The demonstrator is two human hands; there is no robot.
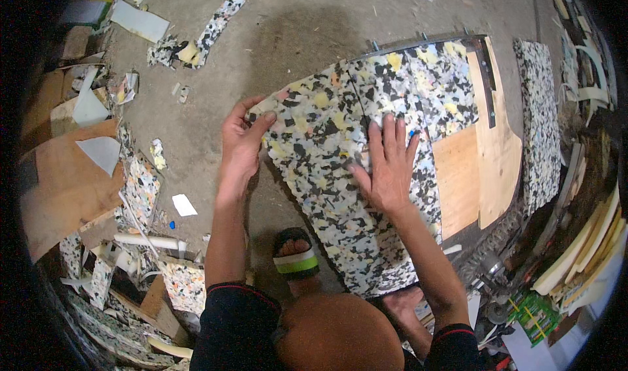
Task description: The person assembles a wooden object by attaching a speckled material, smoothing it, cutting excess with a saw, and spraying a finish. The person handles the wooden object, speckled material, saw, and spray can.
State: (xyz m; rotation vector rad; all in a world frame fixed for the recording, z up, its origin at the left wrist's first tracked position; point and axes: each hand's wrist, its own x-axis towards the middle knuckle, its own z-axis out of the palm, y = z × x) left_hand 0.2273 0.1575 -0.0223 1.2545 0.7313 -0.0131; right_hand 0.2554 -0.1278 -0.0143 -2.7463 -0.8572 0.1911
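Grey floor (pixel 366 5) holds scraps (pixel 140 185) at its left edge; near its middle, foam (pixel 311 155) seems to partly cover a board (pixel 456 178). Left hand (pixel 241 142) pinches the foam's far-left corner; right hand (pixel 391 165) lies spread on it.

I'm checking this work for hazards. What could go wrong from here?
The left hand holds a corner of the speckled foam sheet; pulling there might shift it against the neighbouring piece. Studs poking out along the far edge could snag skin. Loose scraps left of the sandal may trip someone.
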